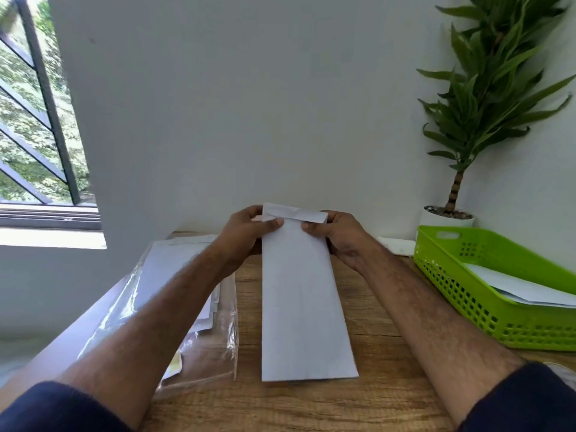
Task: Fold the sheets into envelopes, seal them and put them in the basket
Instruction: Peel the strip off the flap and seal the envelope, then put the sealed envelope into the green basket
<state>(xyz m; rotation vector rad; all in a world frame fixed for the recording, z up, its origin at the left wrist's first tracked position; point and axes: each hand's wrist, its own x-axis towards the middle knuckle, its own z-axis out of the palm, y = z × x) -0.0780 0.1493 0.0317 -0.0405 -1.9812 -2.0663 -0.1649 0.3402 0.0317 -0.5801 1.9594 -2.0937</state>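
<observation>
A long white envelope lies lengthwise on the wooden table, its far end lifted with the flap bent over toward me. My left hand grips the far left corner, thumb on the front just under the flap. My right hand grips the far right corner the same way. A green plastic basket stands at the right and holds white envelopes.
A clear plastic bag with white paper and envelopes lies at the left under my left forearm. A potted plant stands behind the basket in the corner. The wall runs along the table's far edge, and a window is at the left.
</observation>
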